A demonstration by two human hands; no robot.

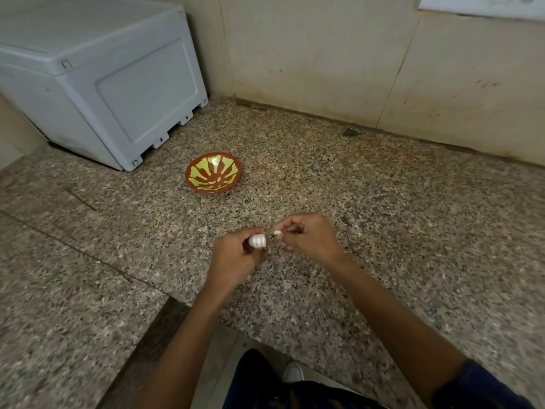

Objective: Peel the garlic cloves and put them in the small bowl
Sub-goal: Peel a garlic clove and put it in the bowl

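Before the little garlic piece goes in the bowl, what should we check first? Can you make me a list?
1. Garlic bulb held safely: ok, the left hand grips it.
2. Clove pulled free of the bulb: ok, the right hand pinches it apart from the bulb.
3. Clove fully peeled: cannot tell, the fingers hide most of it.
4. Small bowl upright and in reach: ok, it sits on the granite counter beyond the hands.
5. Room in the bowl: ok, only a couple of pale pieces lie inside.
6. Path to the bowl: ok, nothing stands between.
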